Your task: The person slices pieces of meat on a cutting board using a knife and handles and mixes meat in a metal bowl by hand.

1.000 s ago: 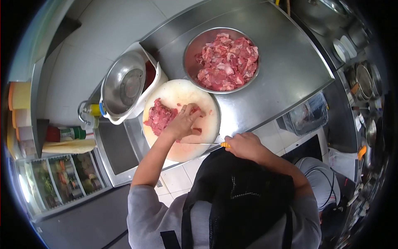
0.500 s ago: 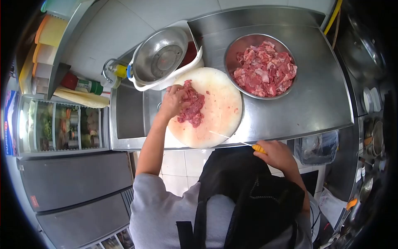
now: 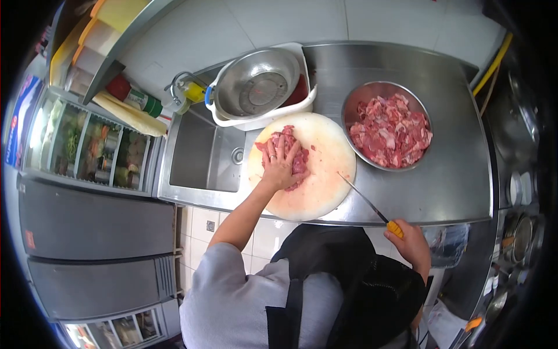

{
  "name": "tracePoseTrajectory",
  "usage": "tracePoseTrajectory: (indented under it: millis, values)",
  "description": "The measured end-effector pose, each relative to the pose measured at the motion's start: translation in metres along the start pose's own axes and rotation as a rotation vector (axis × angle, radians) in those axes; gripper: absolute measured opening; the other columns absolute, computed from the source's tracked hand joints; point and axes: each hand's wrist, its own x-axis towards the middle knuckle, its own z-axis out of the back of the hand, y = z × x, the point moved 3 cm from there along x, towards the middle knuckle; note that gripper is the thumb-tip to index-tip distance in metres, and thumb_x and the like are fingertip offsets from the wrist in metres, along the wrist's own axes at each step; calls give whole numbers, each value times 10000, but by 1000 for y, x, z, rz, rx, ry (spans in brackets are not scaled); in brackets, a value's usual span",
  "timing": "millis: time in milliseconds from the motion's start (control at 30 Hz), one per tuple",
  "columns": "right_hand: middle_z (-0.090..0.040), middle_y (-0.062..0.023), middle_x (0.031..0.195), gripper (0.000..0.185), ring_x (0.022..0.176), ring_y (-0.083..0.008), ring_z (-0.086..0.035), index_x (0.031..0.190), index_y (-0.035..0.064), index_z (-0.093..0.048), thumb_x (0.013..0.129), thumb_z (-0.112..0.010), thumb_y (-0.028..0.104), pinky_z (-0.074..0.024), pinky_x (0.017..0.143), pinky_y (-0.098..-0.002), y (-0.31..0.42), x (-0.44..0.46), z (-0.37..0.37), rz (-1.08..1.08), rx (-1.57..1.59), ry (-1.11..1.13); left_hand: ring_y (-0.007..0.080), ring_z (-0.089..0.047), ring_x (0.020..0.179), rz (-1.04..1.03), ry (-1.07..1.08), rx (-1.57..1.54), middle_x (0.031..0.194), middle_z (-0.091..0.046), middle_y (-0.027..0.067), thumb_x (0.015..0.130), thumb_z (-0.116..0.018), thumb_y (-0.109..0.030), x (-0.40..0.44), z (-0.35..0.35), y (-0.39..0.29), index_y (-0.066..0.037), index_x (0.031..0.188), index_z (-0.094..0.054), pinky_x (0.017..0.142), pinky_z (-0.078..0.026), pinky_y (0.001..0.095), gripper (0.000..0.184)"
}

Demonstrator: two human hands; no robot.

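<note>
Lying beneath the spread left fingers [image 3: 281, 150] is raw meat [image 3: 300, 164].

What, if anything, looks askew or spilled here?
The empty metal bowl seems tilted, leaning across the white tub rather than sitting level. Small meat scraps lie loose on the cutting board, apart from the pile under the left hand. Nothing looks damaged.
</note>
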Motion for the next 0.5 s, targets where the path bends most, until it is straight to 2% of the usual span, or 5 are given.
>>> tracePoseTrajectory:
  millis: [33,167,333,433,500]
  values:
    - [-761,-226,1050,441,985,-485,-700,1235,65,-711,951,-778,396,-561,870,-522,1,0,2,4,17,-9,689,43,1560,-9,79,-15,1784,21,300,790,-691,-856,1,-1,4,-311,1735,-218,1207,12,814,1189]
    - [-757,-235,1002,450,957,-487,-711,1208,51,-718,935,-802,399,-569,824,-506,10,-2,7,-88,-4,-78,668,138,1565,-110,171,54,1788,88,287,774,-613,-938,-9,15,2,-366,1744,-173,1206,16,815,1209]
    - [-754,-206,914,413,835,-446,-720,1181,38,-718,940,-812,361,-570,760,-472,27,-2,15,-60,34,-207,638,240,1555,-126,343,-22,1790,125,268,751,-655,-940,-16,25,-3,-373,1748,-145,1195,39,819,1256]
    - [-722,-176,825,384,738,-358,-706,1163,13,-710,961,-801,327,-555,707,-433,30,6,17,-104,112,-298,686,104,1561,-199,515,-75,1806,43,242,741,-703,-892,1,59,8,-363,1730,-251,1222,-32,801,1209]
    - [-644,-148,729,337,659,-250,-642,1090,-22,-687,995,-774,289,-512,647,-391,35,10,16,-163,257,-397,653,-256,1523,-193,434,-63,1716,-301,258,846,-770,-687,26,80,10,-261,1595,-536,1228,-235,734,894]
